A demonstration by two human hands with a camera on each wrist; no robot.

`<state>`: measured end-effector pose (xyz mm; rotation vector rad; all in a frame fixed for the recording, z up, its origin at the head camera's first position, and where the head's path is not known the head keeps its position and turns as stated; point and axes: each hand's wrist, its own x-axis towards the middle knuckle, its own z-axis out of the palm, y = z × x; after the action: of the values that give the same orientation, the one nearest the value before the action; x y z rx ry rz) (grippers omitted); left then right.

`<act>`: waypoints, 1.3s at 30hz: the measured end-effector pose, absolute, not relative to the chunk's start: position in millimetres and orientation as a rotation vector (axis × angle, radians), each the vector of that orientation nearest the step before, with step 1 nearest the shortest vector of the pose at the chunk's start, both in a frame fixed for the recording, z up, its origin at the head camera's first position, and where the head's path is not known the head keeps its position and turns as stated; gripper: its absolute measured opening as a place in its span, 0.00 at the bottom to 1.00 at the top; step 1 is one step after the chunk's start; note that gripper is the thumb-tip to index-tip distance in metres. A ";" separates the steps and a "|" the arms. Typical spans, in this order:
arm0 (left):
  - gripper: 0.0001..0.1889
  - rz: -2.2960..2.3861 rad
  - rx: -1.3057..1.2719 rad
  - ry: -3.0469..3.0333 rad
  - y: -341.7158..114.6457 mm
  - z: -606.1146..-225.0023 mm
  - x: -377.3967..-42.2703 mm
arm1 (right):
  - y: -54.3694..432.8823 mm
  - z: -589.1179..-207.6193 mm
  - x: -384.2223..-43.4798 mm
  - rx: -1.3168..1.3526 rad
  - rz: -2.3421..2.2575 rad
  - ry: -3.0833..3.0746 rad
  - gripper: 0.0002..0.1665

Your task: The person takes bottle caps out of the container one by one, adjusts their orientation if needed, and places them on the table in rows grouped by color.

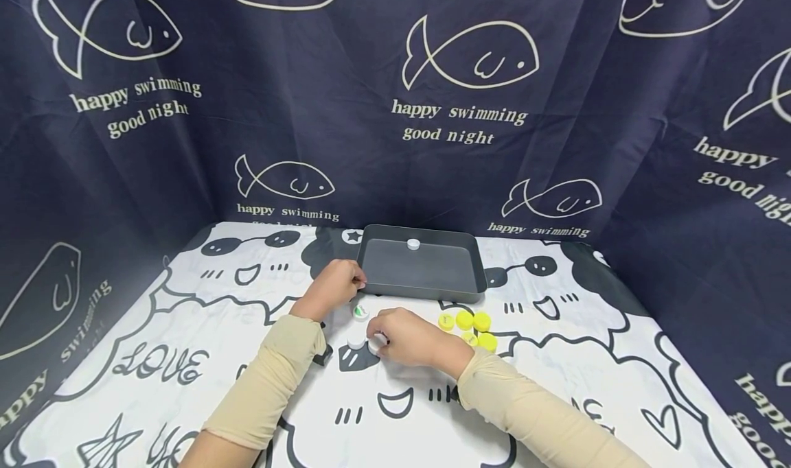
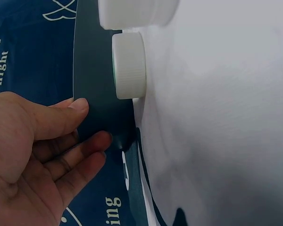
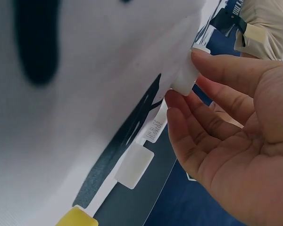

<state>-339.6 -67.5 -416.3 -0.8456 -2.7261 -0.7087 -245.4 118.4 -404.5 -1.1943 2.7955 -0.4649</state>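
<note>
My left hand (image 1: 336, 286) is at the near left corner of a dark grey tray (image 1: 422, 295). In the left wrist view its thumb and fingers pinch the tray's wall (image 2: 96, 70). With thumb and fingertips, my right hand (image 1: 408, 334) pinches a white bottle cap (image 3: 183, 79), low over the cloth. Other white caps stand close by: one with a green mark on top (image 1: 360, 311), and one just left of the right fingers (image 1: 356, 340). Inside the tray, near its back wall, sits a single white cap (image 1: 413, 244).
Several yellow caps (image 1: 464, 319) lie clustered to the right of the right hand, in front of the tray. A white cloth (image 1: 235, 344) with black cartoon drawings covers the table. Dark blue curtains (image 1: 346, 97) with fish prints hang behind and at both sides.
</note>
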 end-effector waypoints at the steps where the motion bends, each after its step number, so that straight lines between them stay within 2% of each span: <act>1: 0.05 -0.713 -0.841 -2.730 -67.3 -416.3 -339.7 | 118.2 -404.5 -245.4 -1.189 -0.461 2.796 0.16; 22: 0.04 -0.744 -0.838 -2.751 -66.3 -413.5 -337.9 | 119.9 -402.2 -245.2 -1.175 -0.482 2.794 0.17; 33: 0.04 -0.736 -0.835 -2.735 -66.8 -413.7 -336.4 | 132.2 -389.8 -250.6 -1.230 -0.790 2.834 0.19; 39: 0.04 -0.730 -0.847 -2.724 -66.3 -414.1 -336.9 | 141.7 -380.5 -257.1 -1.221 -0.974 2.886 0.16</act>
<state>-336.9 -66.3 -414.1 -0.8466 -2.7239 -0.7300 -257.1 141.7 -380.5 -1.2206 2.8858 -0.9741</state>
